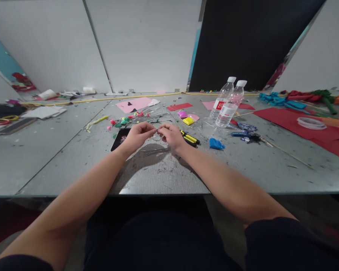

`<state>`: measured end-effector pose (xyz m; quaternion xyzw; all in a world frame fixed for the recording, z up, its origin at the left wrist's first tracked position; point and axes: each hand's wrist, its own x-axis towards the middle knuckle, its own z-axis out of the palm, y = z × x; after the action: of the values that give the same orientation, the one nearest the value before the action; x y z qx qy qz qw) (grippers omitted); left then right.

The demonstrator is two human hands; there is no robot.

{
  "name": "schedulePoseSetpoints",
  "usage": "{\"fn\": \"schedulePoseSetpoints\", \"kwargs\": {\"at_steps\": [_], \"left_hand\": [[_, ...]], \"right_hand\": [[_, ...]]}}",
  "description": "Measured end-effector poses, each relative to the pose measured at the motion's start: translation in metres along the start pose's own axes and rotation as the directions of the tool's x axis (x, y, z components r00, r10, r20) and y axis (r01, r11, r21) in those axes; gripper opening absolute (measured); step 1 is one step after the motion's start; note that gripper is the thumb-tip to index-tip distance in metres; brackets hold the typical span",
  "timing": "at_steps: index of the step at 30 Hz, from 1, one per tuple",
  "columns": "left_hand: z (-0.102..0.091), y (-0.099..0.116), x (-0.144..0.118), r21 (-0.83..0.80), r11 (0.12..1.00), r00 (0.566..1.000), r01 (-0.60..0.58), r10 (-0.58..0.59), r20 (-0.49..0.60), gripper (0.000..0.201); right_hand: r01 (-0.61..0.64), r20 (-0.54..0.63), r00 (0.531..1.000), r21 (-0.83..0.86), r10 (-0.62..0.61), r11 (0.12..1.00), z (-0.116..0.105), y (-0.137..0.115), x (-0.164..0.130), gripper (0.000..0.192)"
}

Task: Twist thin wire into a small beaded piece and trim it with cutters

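Close together over the middle of the table, my left hand [139,134] and my right hand [171,136] meet at the fingertips. Both are closed in a pinch on what looks like a thin wire [157,138], whose faint loop shows just below the fingers. Its ends are hidden by the hands. Several thin wires [155,151] lie on the table under them. Beside my right hand are yellow-and-black pliers [191,138]. A dark flat phone-like slab [118,140] lies partly behind my left hand.
Two clear bottles [228,105] stand at the back right, near a blue packet [216,143] and a yellow packet [188,121]. Red sheets [288,120] cover the right side. Small coloured bits [124,121] lie beyond my left hand. The table's front edge [164,194] runs close to my body.
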<state>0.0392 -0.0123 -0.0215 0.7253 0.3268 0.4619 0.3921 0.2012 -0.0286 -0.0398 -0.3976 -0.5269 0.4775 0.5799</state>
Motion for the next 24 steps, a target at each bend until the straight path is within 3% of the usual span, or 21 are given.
{"fn": "schedulePoseSetpoints", "kwargs": {"at_steps": [5, 13, 17, 24], "left_hand": [[-0.0027, 0.0020, -0.0008, 0.085, 0.996, 0.999, -0.039, 0.038, 0.005, 0.020], [0.0000, 0.0036, -0.0034, 0.151, 0.988, 0.999, -0.028, 0.022, 0.037, 0.017], [0.0010, 0.0035, -0.0032, 0.125, 0.992, 0.999, 0.017, -0.021, 0.025, 0.019], [0.0030, 0.0017, -0.0014, -0.064, 0.988, 0.990, 0.141, -0.139, 0.028, 0.021]], "right_hand": [[-0.083, 0.047, 0.996, 0.077, 0.080, 0.994, -0.0014, 0.0012, 0.0004, 0.011], [0.027, -0.004, 1.000, -0.172, -0.028, 0.985, -0.0044, 0.0034, 0.0006, 0.013], [0.012, -0.020, 1.000, -0.182, -0.016, 0.983, -0.0013, -0.0018, -0.0023, 0.011], [-0.047, -0.028, 0.999, -0.120, 0.044, 0.992, 0.0040, 0.0010, -0.0016, 0.008]]}}
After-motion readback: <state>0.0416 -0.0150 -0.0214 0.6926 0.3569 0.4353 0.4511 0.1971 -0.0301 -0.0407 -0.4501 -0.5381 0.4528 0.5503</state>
